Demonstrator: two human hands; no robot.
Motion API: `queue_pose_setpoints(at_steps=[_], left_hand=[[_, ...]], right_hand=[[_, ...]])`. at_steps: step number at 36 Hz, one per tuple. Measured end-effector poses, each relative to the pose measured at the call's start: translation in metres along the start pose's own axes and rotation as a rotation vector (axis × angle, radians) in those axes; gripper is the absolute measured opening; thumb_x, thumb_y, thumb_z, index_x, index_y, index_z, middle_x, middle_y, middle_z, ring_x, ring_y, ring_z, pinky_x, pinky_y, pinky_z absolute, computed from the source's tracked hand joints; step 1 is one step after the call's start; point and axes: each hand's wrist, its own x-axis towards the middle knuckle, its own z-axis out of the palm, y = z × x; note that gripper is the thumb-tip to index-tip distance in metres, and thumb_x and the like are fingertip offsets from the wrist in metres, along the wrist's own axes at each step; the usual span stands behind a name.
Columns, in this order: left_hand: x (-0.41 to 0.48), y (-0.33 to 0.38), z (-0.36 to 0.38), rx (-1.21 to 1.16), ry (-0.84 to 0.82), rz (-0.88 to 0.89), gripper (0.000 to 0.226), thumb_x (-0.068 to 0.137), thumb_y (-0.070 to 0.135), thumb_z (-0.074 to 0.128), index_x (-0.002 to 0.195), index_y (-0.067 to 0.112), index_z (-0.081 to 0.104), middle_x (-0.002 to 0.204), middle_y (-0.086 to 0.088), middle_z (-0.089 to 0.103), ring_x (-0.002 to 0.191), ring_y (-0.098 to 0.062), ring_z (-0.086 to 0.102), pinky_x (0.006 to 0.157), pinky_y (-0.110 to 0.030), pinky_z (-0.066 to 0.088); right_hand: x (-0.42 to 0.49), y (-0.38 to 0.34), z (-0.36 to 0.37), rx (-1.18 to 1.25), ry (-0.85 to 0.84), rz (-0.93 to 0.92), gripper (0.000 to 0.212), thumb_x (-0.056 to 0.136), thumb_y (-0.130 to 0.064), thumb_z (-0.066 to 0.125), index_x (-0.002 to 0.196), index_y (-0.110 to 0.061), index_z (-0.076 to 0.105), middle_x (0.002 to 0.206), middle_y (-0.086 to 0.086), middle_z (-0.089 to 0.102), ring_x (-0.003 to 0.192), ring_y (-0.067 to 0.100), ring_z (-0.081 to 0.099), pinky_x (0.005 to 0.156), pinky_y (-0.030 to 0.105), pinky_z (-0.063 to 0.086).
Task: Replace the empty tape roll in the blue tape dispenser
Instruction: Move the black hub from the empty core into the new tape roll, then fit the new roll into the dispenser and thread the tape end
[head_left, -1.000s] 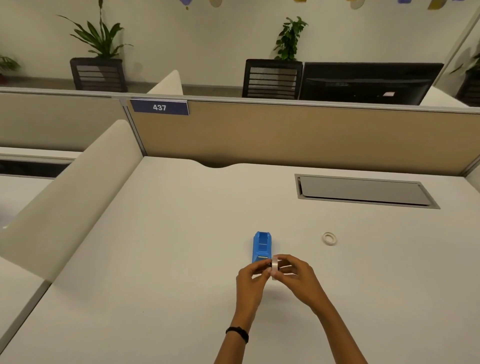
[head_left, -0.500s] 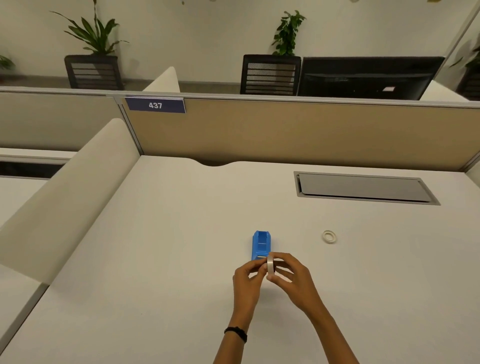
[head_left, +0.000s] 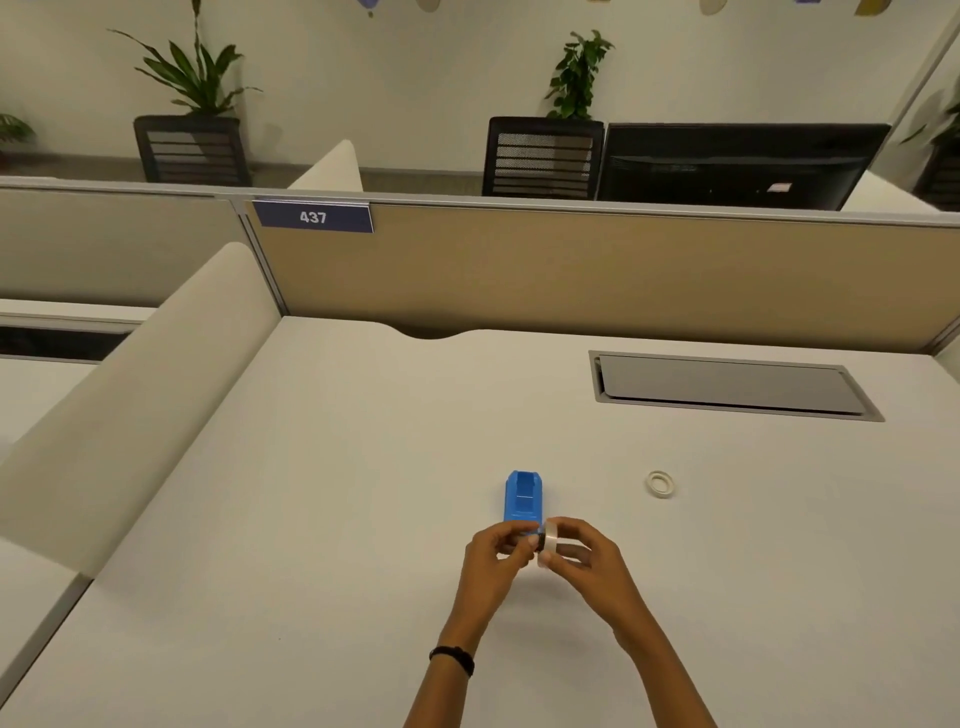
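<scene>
The blue tape dispenser (head_left: 523, 496) stands on the white desk (head_left: 311, 519), its open top empty. Just in front of it both hands hold a pale tape roll (head_left: 549, 540) on edge above the desk. My right hand (head_left: 592, 564) grips the roll's rim with fingers and thumb. My left hand (head_left: 498, 558) pinches at the roll's left face, where a small blue piece shows between the fingertips; what that piece is I cannot make out. A thin empty tape ring (head_left: 661, 484) lies flat on the desk to the right.
A grey cable hatch (head_left: 727, 387) is set into the desk at the back right. A tan partition (head_left: 571, 270) with a "437" sign closes the far edge, and a curved white divider (head_left: 130, 400) runs along the left side.
Both hands stay together on the tape roll in front of the dispenser, with only small finger shifts. The view has tilted slightly.
</scene>
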Motion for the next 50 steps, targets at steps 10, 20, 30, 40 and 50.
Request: queue_pose_setpoints(at_steps=[10,20,30,40,50], left_hand=[[0.04,-0.004,-0.028,0.297,-0.115,0.067,0.055,0.083,0.025,0.068,0.132,0.024,0.044,0.121,0.009,0.047,0.103,-0.004,0.049,0.081,-0.009,0.042],[0.076,-0.008,-0.019,0.358,-0.415,0.036,0.095,0.066,0.018,0.083,0.141,0.02,0.025,0.142,-0.001,0.037,0.13,-0.018,0.04,0.11,-0.038,0.039],[0.084,-0.016,-0.009,0.315,-0.341,0.046,0.089,0.065,0.01,0.083,0.138,0.015,0.031,0.138,-0.007,0.045,0.126,-0.023,0.047,0.106,-0.044,0.044],[0.087,-0.03,-0.01,0.328,-0.314,0.004,0.095,0.065,0.021,0.084,0.141,0.022,0.027,0.141,0.001,0.043,0.128,-0.017,0.045,0.109,-0.035,0.04],[0.09,-0.034,-0.012,0.325,-0.312,0.005,0.094,0.065,0.017,0.083,0.14,0.021,0.026,0.14,0.001,0.041,0.124,-0.01,0.042,0.102,-0.02,0.034]], right_hand=[[0.047,-0.018,0.003,-0.105,-0.024,-0.08,0.049,0.078,-0.015,0.072,0.121,-0.019,0.049,0.114,-0.005,0.059,0.101,0.012,0.061,0.072,0.01,0.052],[0.087,-0.021,0.008,-0.389,-0.087,-0.191,0.041,0.077,-0.012,0.07,0.115,-0.014,0.054,0.116,0.004,0.058,0.104,0.016,0.057,0.088,0.02,0.044],[0.098,-0.01,0.007,-0.445,-0.122,-0.23,0.039,0.077,-0.009,0.07,0.112,-0.013,0.055,0.113,0.005,0.058,0.101,0.013,0.055,0.082,0.009,0.041],[0.105,0.005,0.005,-0.43,-0.107,-0.228,0.038,0.075,-0.01,0.072,0.109,-0.018,0.055,0.104,-0.008,0.055,0.092,0.0,0.055,0.079,-0.003,0.04],[0.108,0.012,0.005,-0.485,-0.164,-0.248,0.035,0.082,-0.007,0.064,0.111,-0.022,0.051,0.108,-0.008,0.052,0.099,0.005,0.053,0.082,-0.003,0.038]])
